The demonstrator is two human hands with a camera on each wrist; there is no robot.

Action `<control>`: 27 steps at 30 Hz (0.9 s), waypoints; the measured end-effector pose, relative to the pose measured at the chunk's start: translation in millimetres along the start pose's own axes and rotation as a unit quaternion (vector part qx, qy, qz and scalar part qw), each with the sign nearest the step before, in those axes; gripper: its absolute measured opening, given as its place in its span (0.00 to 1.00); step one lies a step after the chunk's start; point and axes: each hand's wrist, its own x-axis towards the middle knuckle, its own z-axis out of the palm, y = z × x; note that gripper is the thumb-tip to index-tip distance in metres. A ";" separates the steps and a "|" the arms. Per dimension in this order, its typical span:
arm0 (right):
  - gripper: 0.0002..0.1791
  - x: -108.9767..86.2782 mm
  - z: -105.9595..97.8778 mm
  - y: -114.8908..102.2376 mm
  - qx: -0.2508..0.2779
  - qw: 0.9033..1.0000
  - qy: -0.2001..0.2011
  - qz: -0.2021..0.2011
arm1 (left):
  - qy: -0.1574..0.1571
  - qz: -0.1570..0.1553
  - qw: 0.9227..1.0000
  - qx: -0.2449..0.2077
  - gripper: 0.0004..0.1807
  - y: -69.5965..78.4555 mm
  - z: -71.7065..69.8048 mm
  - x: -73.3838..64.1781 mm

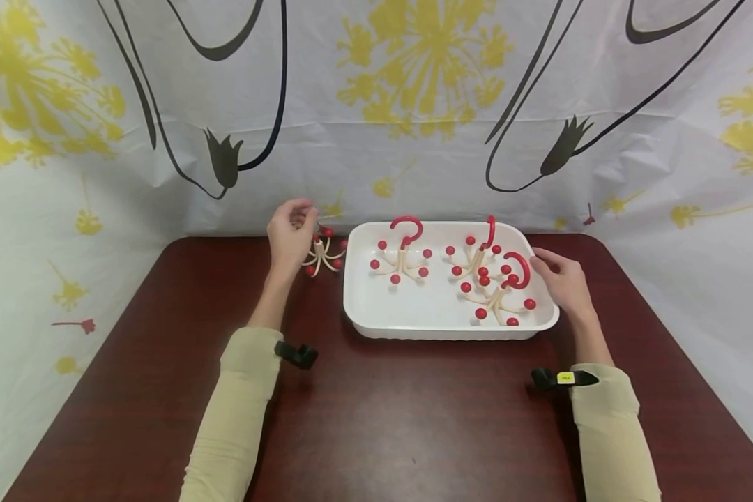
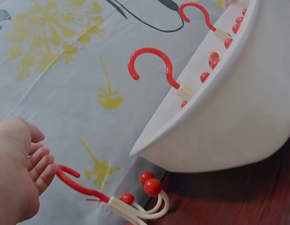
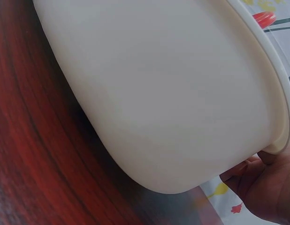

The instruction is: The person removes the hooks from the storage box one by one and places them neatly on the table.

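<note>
Fingers of the left hand pinch a red-hooked hanger left of the white tray, whose wall separates it from three more hangers; the right hand grips its rim, cloth behind.

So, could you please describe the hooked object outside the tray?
On the dark red table, find the white tray. Just past its left end, beside the left hand, is a hooked object with cream arms and red balls. Three lookalikes stand inside the tray; only this one is outside.
</note>
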 end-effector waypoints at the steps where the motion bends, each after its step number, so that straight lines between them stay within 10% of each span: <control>1: 0.33 -0.2 0.0 -0.3 0.000 1.000 0.000 0.001 | -0.002 0.002 1.000 0.000 0.12 1.4 1.3 -0.4; 27: 0.31 1.4 1.0 2.0 0.009 1.000 0.009 -0.012 | -0.169 -0.028 0.985 0.007 0.23 14.4 57.1 -12.0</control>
